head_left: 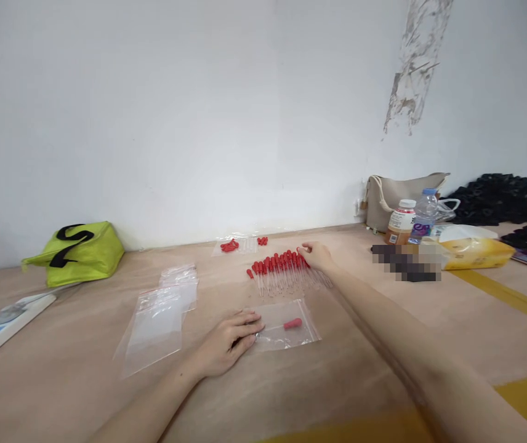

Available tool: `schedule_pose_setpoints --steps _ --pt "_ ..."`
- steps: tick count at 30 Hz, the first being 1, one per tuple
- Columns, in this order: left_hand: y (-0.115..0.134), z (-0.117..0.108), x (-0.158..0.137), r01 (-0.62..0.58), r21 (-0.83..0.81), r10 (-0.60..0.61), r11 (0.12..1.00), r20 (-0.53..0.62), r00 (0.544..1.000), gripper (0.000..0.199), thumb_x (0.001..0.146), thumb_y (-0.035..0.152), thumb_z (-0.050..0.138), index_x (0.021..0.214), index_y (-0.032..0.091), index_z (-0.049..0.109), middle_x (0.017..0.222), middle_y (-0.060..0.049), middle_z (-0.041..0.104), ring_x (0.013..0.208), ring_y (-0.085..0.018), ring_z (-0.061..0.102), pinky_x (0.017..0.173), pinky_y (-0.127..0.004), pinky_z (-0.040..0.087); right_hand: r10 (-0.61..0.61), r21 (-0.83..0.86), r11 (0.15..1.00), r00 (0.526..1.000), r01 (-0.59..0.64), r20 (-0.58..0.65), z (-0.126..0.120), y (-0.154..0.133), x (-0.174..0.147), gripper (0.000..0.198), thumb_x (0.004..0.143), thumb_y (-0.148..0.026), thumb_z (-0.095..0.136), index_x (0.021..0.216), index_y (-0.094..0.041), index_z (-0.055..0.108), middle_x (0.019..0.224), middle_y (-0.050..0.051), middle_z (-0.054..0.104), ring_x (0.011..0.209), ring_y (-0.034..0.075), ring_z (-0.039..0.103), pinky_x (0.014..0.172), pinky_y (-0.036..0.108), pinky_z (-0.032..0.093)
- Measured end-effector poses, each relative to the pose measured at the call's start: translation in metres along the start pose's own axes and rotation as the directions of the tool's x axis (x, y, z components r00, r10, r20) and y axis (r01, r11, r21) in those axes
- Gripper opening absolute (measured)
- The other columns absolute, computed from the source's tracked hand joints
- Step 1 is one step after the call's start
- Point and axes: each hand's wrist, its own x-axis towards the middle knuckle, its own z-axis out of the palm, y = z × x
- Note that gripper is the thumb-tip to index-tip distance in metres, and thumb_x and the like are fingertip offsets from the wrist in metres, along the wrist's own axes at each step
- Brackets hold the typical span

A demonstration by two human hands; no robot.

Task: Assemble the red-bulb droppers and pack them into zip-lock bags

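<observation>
My left hand (233, 341) rests on the table, its thumb and fingers closed on the left edge of a clear zip bag (273, 341). Inside that bag lies a single glass dropper with a red rubber bulb (293, 323), the bulb toward the zip on the right. My right hand (317, 255) reaches to the right end of a row of glass droppers (282, 264), bulbs pointing away from me. Its fingertips pinch at a red bulb there, partly hidden by the fingers. One more red bulb (249, 273) sits at the row's left end.
Flat zip bags (155, 326) lie on the left. Behind the row, red bulbs (229, 246) rest on clear plastic. A lime-green bag (83, 252) and a power strip (5, 329) stand far left. Bottles (401, 221), a tissue pack (476, 252) and a black heap (503, 197) are right.
</observation>
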Motion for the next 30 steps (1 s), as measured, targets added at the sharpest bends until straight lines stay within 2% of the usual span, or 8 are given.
schedule_pose_setpoints --steps 3,7,11,14,18,22,26,30 --pt "0.0 0.001 0.0 0.008 0.004 -0.008 1.0 -0.008 1.0 0.032 0.088 0.027 0.039 0.118 0.029 0.05 0.125 -0.002 0.049 0.116 -0.02 0.041 0.099 -0.041 0.031 0.053 -0.009 0.999 0.998 -0.053 -0.019 0.014 0.0 0.014 0.025 0.064 -0.032 0.059 0.08 -0.014 0.067 0.086 0.011 0.064 0.088 0.023 0.055 0.076 0.03 0.038" --pt "-0.001 0.002 -0.001 0.019 0.014 -0.019 1.0 -0.009 1.0 0.033 0.088 0.027 0.04 0.119 0.029 0.05 0.125 -0.002 0.049 0.116 -0.019 0.041 0.099 -0.041 0.031 0.125 0.038 0.991 0.992 -0.125 0.007 0.02 0.001 0.022 0.011 0.06 -0.026 0.06 0.062 -0.016 0.065 0.072 0.009 0.064 0.078 0.023 0.057 0.07 0.031 0.039" --pt "0.0 0.001 0.0 0.022 0.01 -0.022 1.0 -0.01 1.0 0.032 0.087 0.027 0.04 0.118 0.029 0.05 0.124 -0.002 0.049 0.115 -0.02 0.042 0.098 -0.042 0.032 0.159 0.164 0.973 0.987 -0.163 0.035 0.008 -0.01 0.025 0.01 0.062 -0.025 0.056 0.06 -0.017 0.061 0.061 0.004 0.062 0.066 0.018 0.057 0.062 0.028 0.04" --pt "0.001 0.0 0.0 0.019 0.012 -0.019 1.0 -0.003 1.0 0.032 0.088 0.027 0.039 0.118 0.029 0.05 0.125 -0.002 0.049 0.116 -0.02 0.041 0.099 -0.041 0.031 0.117 0.309 0.942 0.992 -0.128 0.055 -0.011 -0.024 0.021 0.012 0.066 -0.026 0.053 0.061 -0.016 0.056 0.061 0.003 0.061 0.06 0.013 0.054 0.057 0.024 0.04" --pt "0.001 0.0 -0.001 0.019 0.008 -0.019 1.0 -0.017 1.0 0.035 0.088 0.03 0.04 0.122 0.028 0.046 0.124 -0.002 0.05 0.115 -0.02 0.042 0.099 -0.043 0.031 0.073 0.477 0.877 0.997 -0.062 -0.006 -0.039 -0.028 -0.008 0.017 0.073 -0.034 0.048 0.072 -0.018 0.048 0.069 0.003 0.061 0.054 0.009 0.051 0.053 0.022 0.041" --pt "0.0 -0.001 -0.001 0.057 0.016 -0.056 0.998 -0.035 0.998 0.04 0.087 0.034 0.041 0.126 0.027 0.04 0.126 -0.003 0.048 0.115 -0.021 0.042 0.097 -0.043 0.033 0.115 0.598 0.8 0.991 -0.052 -0.068 -0.055 -0.001 -0.059 0.025 0.073 -0.043 0.05 0.074 -0.02 0.042 0.065 0.0 0.057 0.05 0.009 0.05 0.052 0.023 0.043" --pt "0.002 -0.001 -0.001 0.071 0.029 -0.071 0.997 -0.022 0.997 0.039 0.087 0.034 0.041 0.126 0.028 0.039 0.126 -0.002 0.047 0.115 -0.021 0.042 0.097 -0.041 0.034 0.24 0.717 0.678 0.971 -0.16 -0.01 -0.054 0.025 -0.096 0.026 0.07 -0.041 0.057 0.072 -0.021 0.042 0.064 -0.001 0.057 0.047 0.008 0.049 0.047 0.022 0.042" --pt "0.003 -0.002 -0.001 0.08 0.037 -0.079 0.996 -0.015 0.997 0.04 0.088 0.035 0.04 0.127 0.028 0.038 0.127 -0.002 0.047 0.116 -0.02 0.041 0.097 -0.04 0.033 0.298 0.787 0.571 0.952 -0.236 0.069 -0.042 0.024 -0.112 0.022 0.071 -0.036 0.058 0.072 -0.022 0.041 0.064 -0.001 0.057 0.049 0.01 0.052 0.047 0.024 0.044"
